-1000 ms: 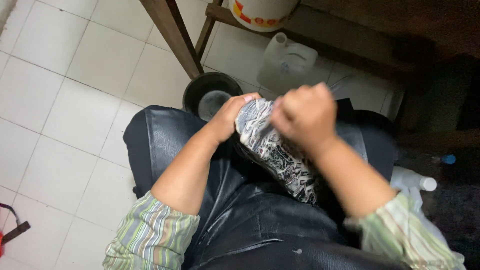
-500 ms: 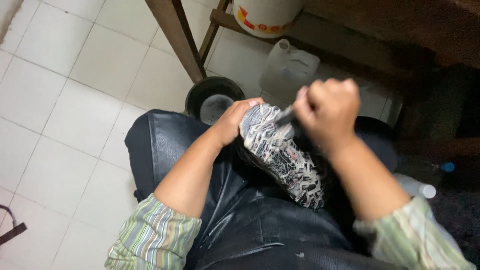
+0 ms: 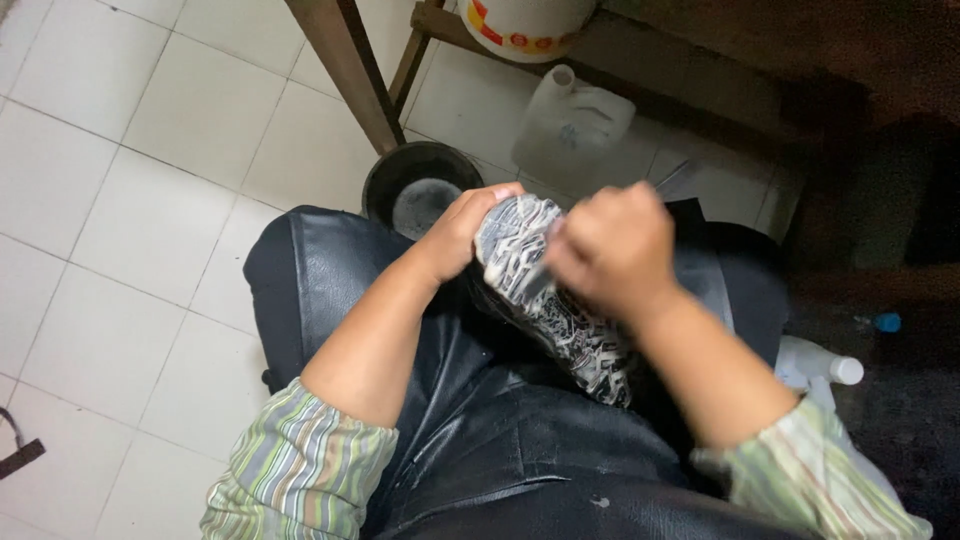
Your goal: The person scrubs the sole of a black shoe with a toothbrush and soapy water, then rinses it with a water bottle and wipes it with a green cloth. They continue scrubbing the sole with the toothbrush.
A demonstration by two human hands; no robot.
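Rubber tread, grey and white in a wavy pattern, faces up: a shoe with a patterned sole (image 3: 555,300) lies across the lap at the centre of the frame, on a black glossy apron (image 3: 480,430). The left hand (image 3: 465,232) is wrapped round the toe end, fingers curled firmly over it. The right hand (image 3: 612,248) is closed into a fist just above the sole; it is blurred, so whatever it grips, perhaps a small brush or tool, cannot be made out.

With the shoe steadied at one end only, a hard push by the fist could twist it out of the grasp and send it sliding off the slick apron. A slip of the fist could also scrape the knuckles of the holding hand, which sit close by.

Beyond the knees, a round black bowl (image 3: 420,195) stands on the white tiled floor (image 3: 130,180) beside a brown wooden table leg (image 3: 345,70). A translucent plastic jug (image 3: 575,125) lies at upper centre, a white bucket with red markings (image 3: 525,22) at the top edge, and a white spray bottle (image 3: 820,368) at the right.
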